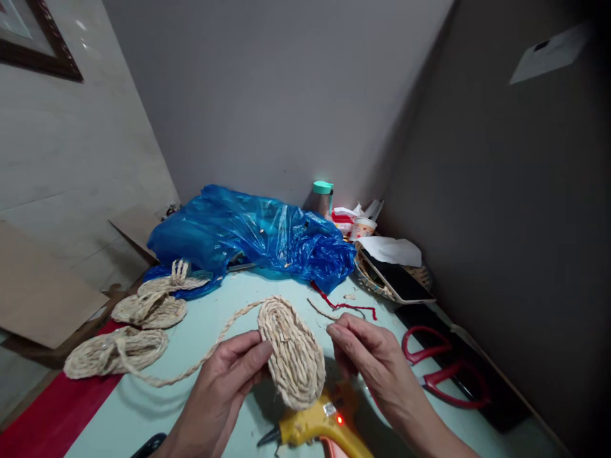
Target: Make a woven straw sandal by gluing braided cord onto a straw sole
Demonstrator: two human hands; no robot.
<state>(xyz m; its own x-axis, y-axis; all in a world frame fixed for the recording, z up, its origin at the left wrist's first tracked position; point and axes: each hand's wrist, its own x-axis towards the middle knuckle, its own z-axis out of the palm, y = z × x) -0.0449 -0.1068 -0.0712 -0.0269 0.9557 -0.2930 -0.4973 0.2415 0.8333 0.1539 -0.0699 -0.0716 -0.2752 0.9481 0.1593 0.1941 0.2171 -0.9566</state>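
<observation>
My left hand (pixel 233 375) grips the left edge of a small oval sole (pixel 293 356) of coiled, braided straw, holding it up over the table. From the sole's top a straw braid (pixel 224 327) loops away left and down behind my wrist. Just right of the sole, my right hand (pixel 367 356) is closed with thumb and forefinger pinched; what they hold, if anything, I cannot make out. A thin straw strand (pixel 319 310) shows just beyond those fingertips. Below the sole lies a yellow hot glue gun (pixel 310 426), its red light lit.
Several straw slippers (pixel 117 353) lie at left by a red strip (pixel 62 420). A blue plastic bag (pixel 248 232) spreads across the back. At right are red-handled scissors (pixel 453 378) and a basket (pixel 375 283) bearing a phone (pixel 401 280). Red yarn (pixel 353 307) lies mid-table.
</observation>
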